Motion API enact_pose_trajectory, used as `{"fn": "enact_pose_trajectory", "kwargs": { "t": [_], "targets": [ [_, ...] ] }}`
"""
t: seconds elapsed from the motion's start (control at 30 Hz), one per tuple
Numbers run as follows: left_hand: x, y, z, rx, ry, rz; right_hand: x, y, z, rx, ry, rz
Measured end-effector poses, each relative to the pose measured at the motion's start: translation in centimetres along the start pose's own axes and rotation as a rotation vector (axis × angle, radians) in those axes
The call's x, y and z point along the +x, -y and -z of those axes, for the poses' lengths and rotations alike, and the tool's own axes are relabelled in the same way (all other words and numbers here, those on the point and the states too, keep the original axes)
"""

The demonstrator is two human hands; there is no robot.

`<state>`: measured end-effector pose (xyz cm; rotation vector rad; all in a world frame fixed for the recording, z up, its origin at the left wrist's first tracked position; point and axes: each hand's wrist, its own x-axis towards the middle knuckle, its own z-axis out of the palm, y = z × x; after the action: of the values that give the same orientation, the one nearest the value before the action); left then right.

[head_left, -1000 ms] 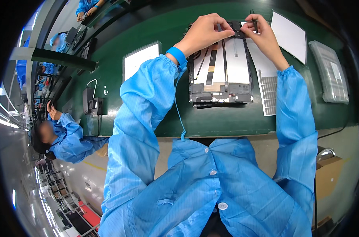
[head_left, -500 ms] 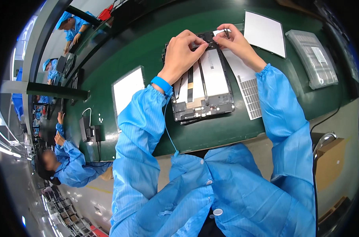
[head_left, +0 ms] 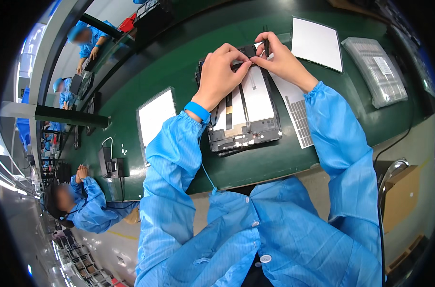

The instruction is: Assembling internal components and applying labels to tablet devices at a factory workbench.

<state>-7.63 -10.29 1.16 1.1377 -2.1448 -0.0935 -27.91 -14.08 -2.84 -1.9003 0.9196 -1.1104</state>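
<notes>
An opened tablet, with white inner panels, dark flat cables and a black frame, lies in front of me. My left hand bends over its far left part, thumb and forefinger pinched close to the far end. Whatever is between those fingertips is too small to make out. Across from it, my right hand brings its thumb tip near the left fingertips. A slim black tool like tweezers stands up in the curled fingers of that hand. A blue wrist strap circles my left wrist.
A label sheet lies partly beneath the tablet's right side. White-faced flat panels rest at left and far right, with a clear-wrapped package beyond. A black adapter and a seated co-worker are leftward.
My right thumb has come left, close to my left fingertips, and the black tool now stands more upright. The seated co-worker's hands have come together. The whole view has shifted slightly.
</notes>
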Motion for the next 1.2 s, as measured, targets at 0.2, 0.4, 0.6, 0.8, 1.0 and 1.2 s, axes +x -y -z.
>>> {"fn": "enact_pose_trajectory", "kwargs": {
  "t": [0.2,0.4,0.6,0.8,1.0,1.2],
  "targets": [
    [0.1,1.2,-0.9,-0.066,0.036,0.059,-0.1,1.5,-0.4,-0.185,-0.022,0.033],
    [0.4,1.4,-0.6,0.099,0.026,0.046,-0.9,1.8,0.0,-0.239,-0.222,0.086],
    [-6.4,0.8,3.5,-0.276,-0.140,0.187,-6.0,4.0,0.4,-0.194,-0.066,-0.069],
    [-10.4,-0.4,1.5,-0.856,-0.372,0.248,-5.4,7.8,-3.2,0.377,-0.119,-0.070],
    [-11.3,0.3,0.7,-0.831,-0.683,0.397,8.0,6.0,-5.0,0.587,-0.178,-0.266],
    [-12.0,0.3,-1.3,-0.637,-0.585,0.442,21.9,-4.4,-9.4,0.462,-0.313,-0.180]
  ]
}}
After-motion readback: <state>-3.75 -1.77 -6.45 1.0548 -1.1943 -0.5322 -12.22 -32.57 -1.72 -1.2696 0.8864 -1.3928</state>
